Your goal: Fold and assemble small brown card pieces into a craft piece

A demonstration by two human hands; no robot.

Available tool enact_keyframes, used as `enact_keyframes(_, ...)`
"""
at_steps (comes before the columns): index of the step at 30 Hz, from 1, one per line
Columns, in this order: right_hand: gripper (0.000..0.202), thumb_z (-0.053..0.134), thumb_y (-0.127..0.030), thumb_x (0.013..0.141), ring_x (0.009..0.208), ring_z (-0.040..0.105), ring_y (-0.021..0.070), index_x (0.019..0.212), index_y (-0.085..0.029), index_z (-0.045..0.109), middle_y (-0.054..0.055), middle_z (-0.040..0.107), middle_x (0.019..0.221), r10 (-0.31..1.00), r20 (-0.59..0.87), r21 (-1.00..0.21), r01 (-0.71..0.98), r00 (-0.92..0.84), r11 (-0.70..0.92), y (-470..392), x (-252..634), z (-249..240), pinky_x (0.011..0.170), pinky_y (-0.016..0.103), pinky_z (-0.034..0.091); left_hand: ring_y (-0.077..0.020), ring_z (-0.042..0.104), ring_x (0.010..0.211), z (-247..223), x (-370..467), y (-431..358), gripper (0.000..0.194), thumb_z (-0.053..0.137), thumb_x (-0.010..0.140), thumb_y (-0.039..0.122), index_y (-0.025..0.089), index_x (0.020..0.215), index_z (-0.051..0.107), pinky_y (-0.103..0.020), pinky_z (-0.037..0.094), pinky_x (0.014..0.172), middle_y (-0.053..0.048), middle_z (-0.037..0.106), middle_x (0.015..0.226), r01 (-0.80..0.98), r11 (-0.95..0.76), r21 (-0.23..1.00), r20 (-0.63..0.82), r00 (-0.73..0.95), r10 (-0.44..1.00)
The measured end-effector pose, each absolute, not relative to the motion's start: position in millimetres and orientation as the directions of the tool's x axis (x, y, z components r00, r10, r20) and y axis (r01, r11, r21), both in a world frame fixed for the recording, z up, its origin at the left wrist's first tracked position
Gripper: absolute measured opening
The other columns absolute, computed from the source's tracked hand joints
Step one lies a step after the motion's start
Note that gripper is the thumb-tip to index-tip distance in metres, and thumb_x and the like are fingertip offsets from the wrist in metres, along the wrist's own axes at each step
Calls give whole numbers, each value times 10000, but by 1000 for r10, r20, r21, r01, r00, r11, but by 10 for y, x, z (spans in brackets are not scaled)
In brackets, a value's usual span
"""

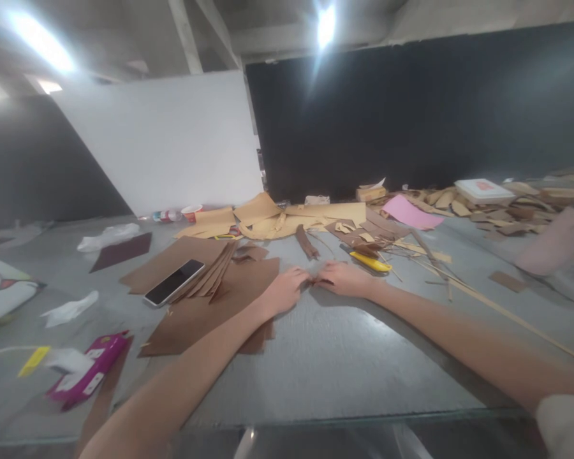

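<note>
Both my hands meet near the middle of the grey table (344, 370). My left hand (287, 290) has its fingers bent together, beside the right edge of a stack of brown sheets (210, 319). My right hand (342, 278) rests with curled fingers pointing at the left one. A small dark brown bit shows between the fingertips; its shape is too small to make out. Just beyond the hands lies a dark brown strip (307, 242). A yellow cutter (370, 262) lies behind my right hand.
A phone (175, 282) lies on brown sheets at the left. A purple power strip (90, 370) with a white plug sits front left. Tan sheets (263, 217), a pink sheet (411, 212), scraps and a white box (483, 190) line the back. A long thin strip (507, 312) crosses the right side.
</note>
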State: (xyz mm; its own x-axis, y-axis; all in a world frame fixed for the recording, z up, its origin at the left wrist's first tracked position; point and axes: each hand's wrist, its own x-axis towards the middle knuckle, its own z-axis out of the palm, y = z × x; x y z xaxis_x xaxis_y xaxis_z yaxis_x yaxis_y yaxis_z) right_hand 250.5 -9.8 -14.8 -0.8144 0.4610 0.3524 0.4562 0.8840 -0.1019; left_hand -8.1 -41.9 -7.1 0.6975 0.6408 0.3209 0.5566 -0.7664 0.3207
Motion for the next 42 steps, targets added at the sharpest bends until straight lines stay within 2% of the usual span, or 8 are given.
enact_keyframes(5, 279, 494, -162, 1118, 808, 679, 218, 1018, -158, 754, 86, 772, 887, 257, 322, 262, 346, -911, 901, -139, 2474, -147, 897, 380, 482, -242, 679, 1158, -69, -91, -426, 503, 453, 835, -76, 188, 1184, 702, -371, 535, 1069, -106, 708, 1190, 582, -729, 359, 323, 655, 683)
enact_keyframes(9, 255, 491, -82, 1090, 805, 676, 214, 1052, -154, 733, 78, 750, 871, 228, 300, 340, 327, -926, 882, -171, 2460, -136, 905, 380, 482, -239, 682, 1162, -81, -96, -413, 528, 452, 815, -77, 190, 1186, 716, -370, 531, 1083, -102, 715, 1186, 561, -724, 401, 336, 645, 686)
enact_keyframes(12, 247, 530, -164, 1096, 773, 655, 209, 956, -164, 733, 70, 733, 809, 338, 366, 194, 426, -867, 884, -188, 2423, -151, 867, 369, 482, -240, 679, 1168, -77, -97, -418, 530, 462, 815, -67, 197, 1192, 724, -357, 529, 1086, -100, 720, 1195, 554, -713, 429, 353, 624, 697)
enact_keyframes(16, 169, 614, -283, 1037, 720, 617, 180, 962, -197, 739, 18, 696, 746, 693, 470, -378, 585, -546, 718, -226, 2339, -154, 707, 295, 455, -250, 666, 1109, -43, -77, -451, 381, 486, 911, 14, 200, 1161, 705, -367, 524, 1047, -96, 720, 1140, 583, -684, 438, 390, 563, 729)
enact_keyframes(18, 200, 597, -334, 1019, 650, 574, 150, 947, -200, 727, -8, 671, 720, 811, 406, -647, 494, -420, 580, -248, 2302, -130, 634, 266, 425, -245, 652, 1008, -19, -63, -463, 212, 488, 1004, 121, 194, 1039, 683, -361, 522, 974, -84, 701, 1018, 604, -668, 434, 395, 539, 744)
enact_keyframes(21, 307, 603, -469, 992, 567, 495, 127, 889, -196, 698, -31, 609, 655, 869, 273, -842, 334, -412, 423, -275, 2271, -79, 557, 254, 373, -231, 618, 909, 13, -54, -461, 262, 468, 1086, 280, 199, 890, 622, -336, 494, 877, -57, 655, 891, 603, -655, 456, 380, 534, 756)
enact_keyframes(28, 437, 605, -632, 975, 506, 406, 114, 842, -217, 628, -58, 513, 576, 869, 200, -907, 251, -452, 339, -345, 2277, 20, 504, 257, 311, -213, 620, 863, 23, -83, -411, 360, 452, 1116, 393, 198, 857, 609, -310, 453, 823, -32, 671, 856, 575, -612, 542, 319, 533, 784)
enact_keyframes(42, 241, 583, -445, 1018, 722, 565, 164, 944, -222, 637, -17, 624, 765, 780, 383, -728, 358, -494, 584, -331, 2259, -32, 677, 278, 433, -203, 627, 835, -17, -109, -391, 342, 502, 1105, 377, 195, 853, 643, -300, 463, 808, -33, 682, 847, 596, -606, 526, 319, 523, 791)
